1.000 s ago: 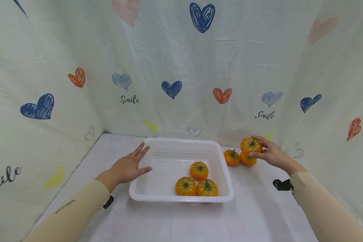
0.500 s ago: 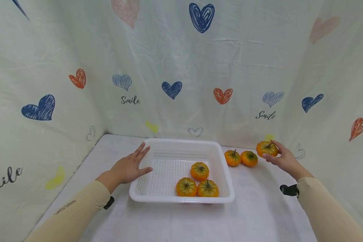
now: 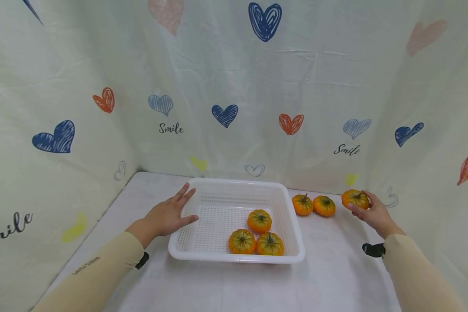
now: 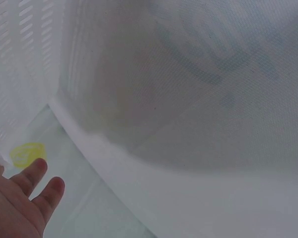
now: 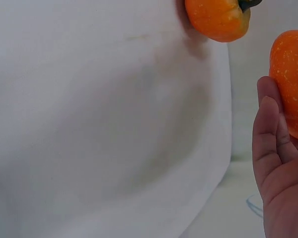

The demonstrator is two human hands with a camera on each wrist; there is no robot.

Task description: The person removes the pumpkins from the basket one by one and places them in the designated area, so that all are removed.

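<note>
My right hand [image 3: 376, 216] grips a small orange pumpkin [image 3: 355, 199] by its right side, near the back right of the table. In the right wrist view the fingers curl along the held pumpkin [image 5: 289, 82], which is partly cut off by the frame. Two more pumpkins stand to its left, one next to the basket [image 3: 302, 204] and one nearer my hand [image 3: 324, 206]. My left hand [image 3: 165, 218] rests with spread fingers on the left rim of a white plastic basket [image 3: 234, 258]. Inside the basket's right half sit three pumpkins [image 3: 259, 221].
A white cloth covers the table [image 3: 203, 286]. Behind and at both sides hangs a pale curtain [image 3: 320, 86] printed with hearts and the word Smile, meeting the table's back edge close behind the pumpkins.
My right hand has carried its pumpkin rightward and lower, away from above the second loose pumpkin, which is now uncovered. The left hand has stayed on the basket.
</note>
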